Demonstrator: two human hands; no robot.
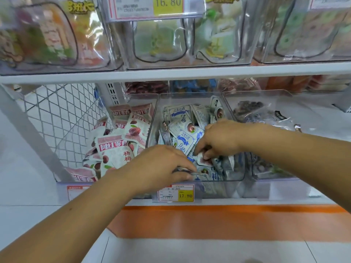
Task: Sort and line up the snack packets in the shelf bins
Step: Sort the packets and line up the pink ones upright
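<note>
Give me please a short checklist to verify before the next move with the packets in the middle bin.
1. Grip of left hand on the front packet: ok.
2. Pinch of right hand on the red-picture packet: ok.
3. Are the blue-white packets in the middle bin lined up: not ok, jumbled.
4. Are the pink packets in the left bin lined up: not ok, tilted heap.
5. Stray kinds under the hands: cannot tell, covered.
</note>
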